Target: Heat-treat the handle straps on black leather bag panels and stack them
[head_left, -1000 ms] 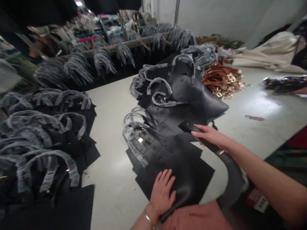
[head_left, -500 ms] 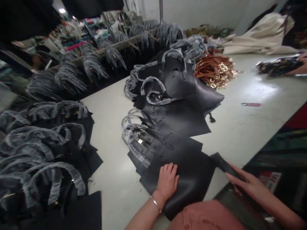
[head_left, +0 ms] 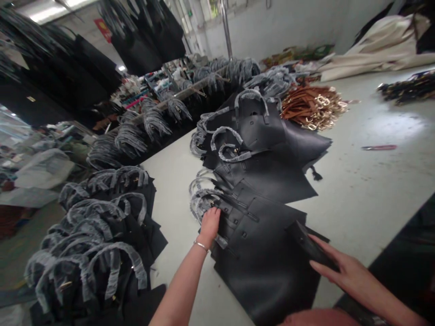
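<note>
A black leather bag panel (head_left: 268, 253) lies flat in front of me, on a stack of others with looped, plastic-wrapped handles. At its left edge my left hand (head_left: 210, 225) is closed over a wrapped bag handle (head_left: 222, 242); the fingertips partly hide the grip. My right hand (head_left: 340, 262) grips a long black leather strap (head_left: 311, 242) between thumb and fingers. The strap's far end rests over the panel's right side, and its lower part runs down beside my forearm. Beyond lie more black bags (head_left: 268, 167) with wrapped handles.
Black bags with wrapped handles (head_left: 118, 249) are piled on the left. Brown tasselled straps with gold clasps (head_left: 316, 106) lie at the back. A pink-handled tool (head_left: 379, 147) and dark straps (head_left: 408, 86) are to the right. Black bags hang (head_left: 146, 40) above.
My left hand has moved from the panel up and left to the wrapped handles. The strap in my right hand has come over the panel. My view has shifted left.
</note>
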A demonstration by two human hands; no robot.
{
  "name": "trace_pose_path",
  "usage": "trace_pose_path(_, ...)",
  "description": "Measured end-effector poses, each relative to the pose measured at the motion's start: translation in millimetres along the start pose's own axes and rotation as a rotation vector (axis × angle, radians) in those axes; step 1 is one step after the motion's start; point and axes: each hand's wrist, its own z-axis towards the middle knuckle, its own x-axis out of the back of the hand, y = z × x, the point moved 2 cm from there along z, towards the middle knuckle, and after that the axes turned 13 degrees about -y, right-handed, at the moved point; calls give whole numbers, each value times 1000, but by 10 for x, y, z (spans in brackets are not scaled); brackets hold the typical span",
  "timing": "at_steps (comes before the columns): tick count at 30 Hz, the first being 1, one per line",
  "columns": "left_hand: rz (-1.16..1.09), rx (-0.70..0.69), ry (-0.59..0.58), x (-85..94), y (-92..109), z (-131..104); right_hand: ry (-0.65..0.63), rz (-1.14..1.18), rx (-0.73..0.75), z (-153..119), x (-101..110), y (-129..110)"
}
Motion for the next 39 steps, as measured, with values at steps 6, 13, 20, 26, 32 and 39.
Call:
trace_pose_path(6, -92, -165, -119, 234, -171, 50, -144, 18, 48, 89, -115, 3)
trace_pose_path(13, -490, -153, -225, 340, -212, -255, -232, -27, 109, 228, -116, -417)
trace_pose_path(20, -1109, 2, -228, -201, 336, -843, -518, -48, 81, 403, -315, -960)
trace_pose_path(26, -2064, 119, -31, -541, 769, -1004, -765, 33, 22, 498, -496, -1230)
trace_pose_path(32, -2301, 150, 38, -639, 928, -1026, -753, 161, 0, 633, -542, -1316)
trace_pose_path(39, -2372, 212, 181, -727, 1224, -1030, -677, 128, -45, 602, -287, -1095)
